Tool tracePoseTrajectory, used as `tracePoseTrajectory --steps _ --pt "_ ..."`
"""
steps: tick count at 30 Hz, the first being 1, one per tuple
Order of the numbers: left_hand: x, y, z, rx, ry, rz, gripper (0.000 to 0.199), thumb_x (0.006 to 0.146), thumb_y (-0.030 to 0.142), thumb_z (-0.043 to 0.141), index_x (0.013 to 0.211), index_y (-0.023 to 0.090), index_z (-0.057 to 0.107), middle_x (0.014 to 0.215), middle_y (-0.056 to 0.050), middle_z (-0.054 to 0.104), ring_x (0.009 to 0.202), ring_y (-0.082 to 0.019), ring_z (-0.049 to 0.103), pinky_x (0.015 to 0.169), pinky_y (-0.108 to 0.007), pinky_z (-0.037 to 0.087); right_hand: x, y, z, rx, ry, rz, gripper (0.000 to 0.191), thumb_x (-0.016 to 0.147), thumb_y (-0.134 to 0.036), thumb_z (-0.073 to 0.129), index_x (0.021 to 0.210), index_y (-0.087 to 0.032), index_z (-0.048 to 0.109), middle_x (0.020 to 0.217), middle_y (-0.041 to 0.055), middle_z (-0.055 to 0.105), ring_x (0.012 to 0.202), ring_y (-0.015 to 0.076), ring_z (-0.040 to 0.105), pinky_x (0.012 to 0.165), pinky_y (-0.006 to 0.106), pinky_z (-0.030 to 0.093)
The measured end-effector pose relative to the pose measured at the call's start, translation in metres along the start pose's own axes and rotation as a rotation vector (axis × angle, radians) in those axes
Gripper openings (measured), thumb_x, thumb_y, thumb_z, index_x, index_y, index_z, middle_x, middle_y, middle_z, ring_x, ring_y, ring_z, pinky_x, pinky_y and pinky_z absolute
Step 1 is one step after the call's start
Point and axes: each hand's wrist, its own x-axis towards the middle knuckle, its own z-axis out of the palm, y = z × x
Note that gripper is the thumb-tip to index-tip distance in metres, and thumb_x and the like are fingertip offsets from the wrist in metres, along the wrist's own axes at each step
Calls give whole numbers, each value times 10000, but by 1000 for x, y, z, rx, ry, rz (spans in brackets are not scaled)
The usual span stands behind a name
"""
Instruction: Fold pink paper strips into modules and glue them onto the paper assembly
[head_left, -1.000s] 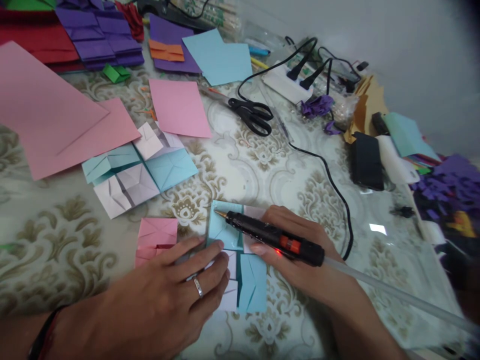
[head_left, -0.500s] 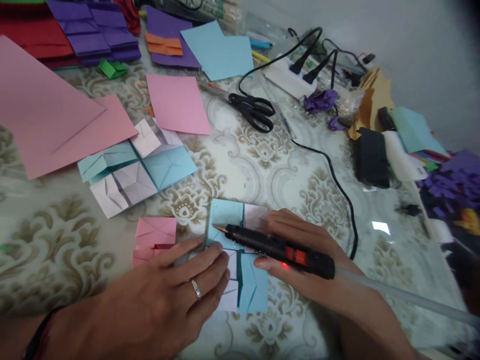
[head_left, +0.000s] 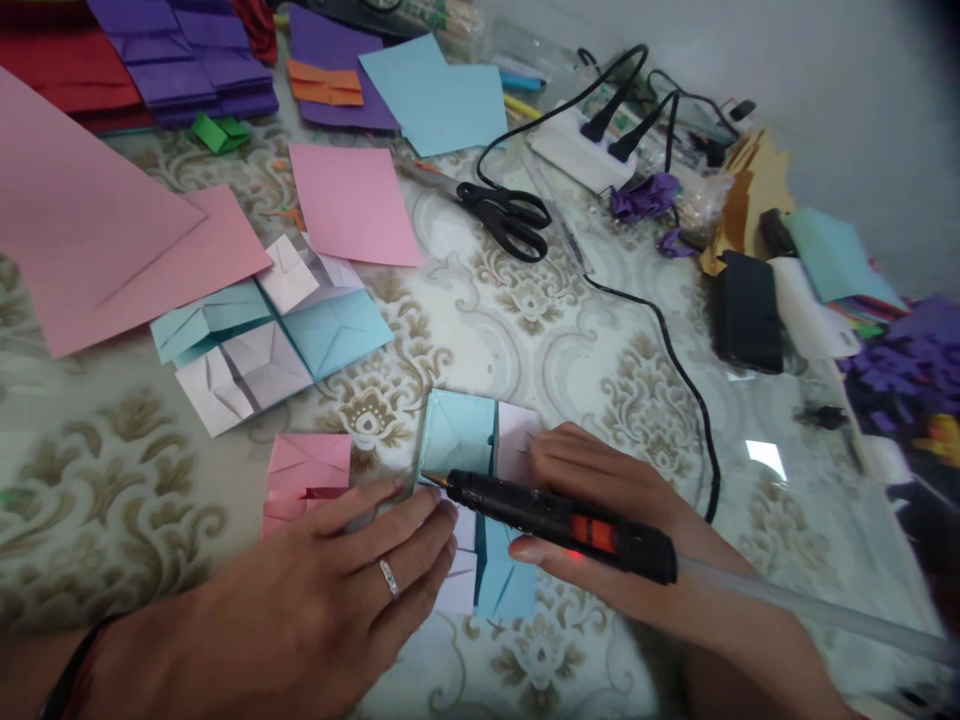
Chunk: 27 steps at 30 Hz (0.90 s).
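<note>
Left hand (head_left: 330, 590) pressed flat, fingers spread, on the near left part of a folded paper block (head_left: 480, 500) of pale blue and white squares, ring on one finger. Right hand (head_left: 600, 520) closed around a black glue pen (head_left: 555, 520), held nearly level above the block, brass tip pointing left and just beside the left fingertips; red light glowing on the barrel, clear glue stick trailing off to the right. Block lying on the near middle of the counter (head_left: 540, 330), flat, partly hidden under both hands.

Just left of the block, touching the left hand, a small folded pink piece (head_left: 307, 470). Farther left, a second joined set of blue and white folded squares (head_left: 262, 330), well apart from the hands. Beyond it, large pink sheets (head_left: 112, 240), a pink square (head_left: 352, 205) and a light blue sheet (head_left: 439, 95). Black scissors (head_left: 506, 215) at the far middle, near a white power strip (head_left: 577, 150) with black plugs; one black cord (head_left: 675, 370) running down toward the right hand. Purple folded papers (head_left: 187, 60) stacked at the far left.
</note>
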Motion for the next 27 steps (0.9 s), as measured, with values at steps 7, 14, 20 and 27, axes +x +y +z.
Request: tracePoseTrajectory --steps 7,14,20,27 --pt "1 0 -1 17 0 3 329 1028 245 610 1322 122 689 1415 -70 695 1345 -269 572 1222 -442 348 -1 -2 -4 0 -36 27 362 952 -422 716 720 -228 518 671 -21 540 672 174 553 697 336 463" --pt "0 1 4 -4 28 -20 345 1033 249 607 1342 110 677 1437 -77 680 1382 -267 554 1241 -444 342 -8 6 0 33 -22 17 295 985 -481 654 862 -214 631 785 38 632 772 214 570 700 366 461" --pt "-2 2 6 -27 32 -36 350 1022 252 632 1343 120 676 1439 -63 680 1395 -258 536 1276 -442 284 -7 6 -1 46 -22 5 327 978 -450 680 784 -214 562 722 2 566 730 188 536 679 339 442" --pt "1 1 4 -22 25 -28 342 1015 246 643 1324 106 684 1413 -73 698 1367 -258 562 1265 -445 290 -6 2 -5 36 -28 0 325 976 -416 687 758 -223 543 691 -7 556 698 185 536 676 331 431"
